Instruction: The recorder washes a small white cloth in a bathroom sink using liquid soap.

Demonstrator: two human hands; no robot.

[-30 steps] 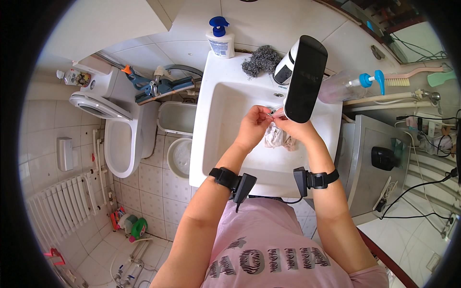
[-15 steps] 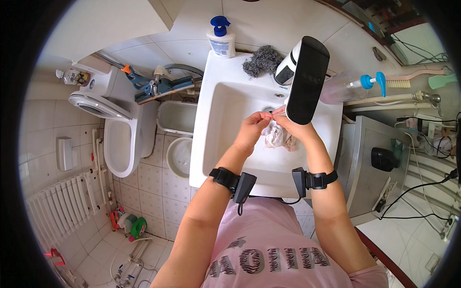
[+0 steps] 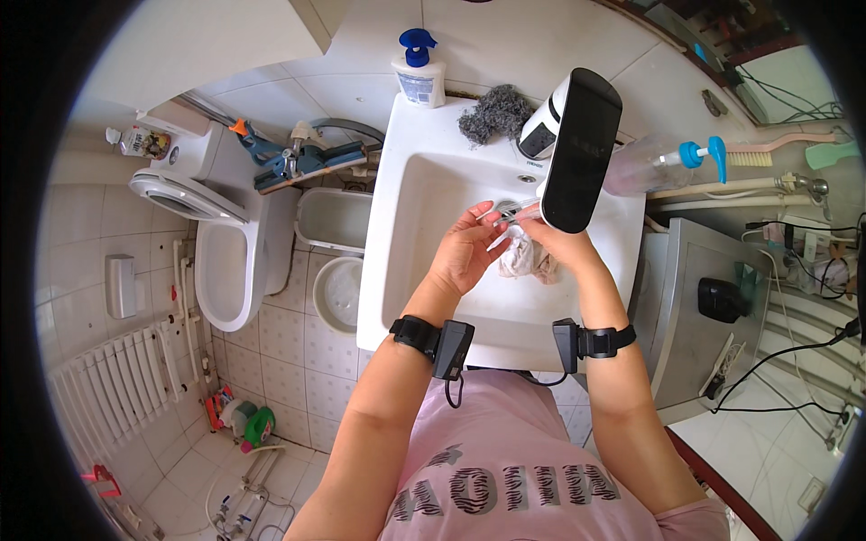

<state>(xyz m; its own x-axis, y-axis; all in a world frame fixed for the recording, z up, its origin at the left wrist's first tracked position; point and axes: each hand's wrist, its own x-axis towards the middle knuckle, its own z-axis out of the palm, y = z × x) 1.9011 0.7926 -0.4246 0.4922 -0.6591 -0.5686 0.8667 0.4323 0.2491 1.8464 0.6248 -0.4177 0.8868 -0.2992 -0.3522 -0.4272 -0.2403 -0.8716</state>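
Over the white sink basin [image 3: 424, 270], my left hand [image 3: 464, 249] has its fingers apart and slightly curled, with nothing visible held in them. My right hand [image 3: 555, 239] is closed on a wet, crumpled cloth [image 3: 518, 258], whitish with pinkish parts, that bunches below its fingers. The tall tap [image 3: 582, 149], with a dark glossy top, hides part of the right fingers. Between the two hands the metal drain [image 3: 507, 211] shows.
A white pump bottle [image 3: 419, 81] and a grey mesh scrubber [image 3: 495, 114] sit on the sink's back rim. Right of the tap stands a clear pump bottle [image 3: 645, 165]. Left of the sink are a grey tub [image 3: 332, 242], a round bucket [image 3: 323, 307] and the toilet [image 3: 236, 316].
My left hand has let go and drawn slightly left, its fingers spreading from a pinch beside the right hand. The right hand and the cloth have barely moved.
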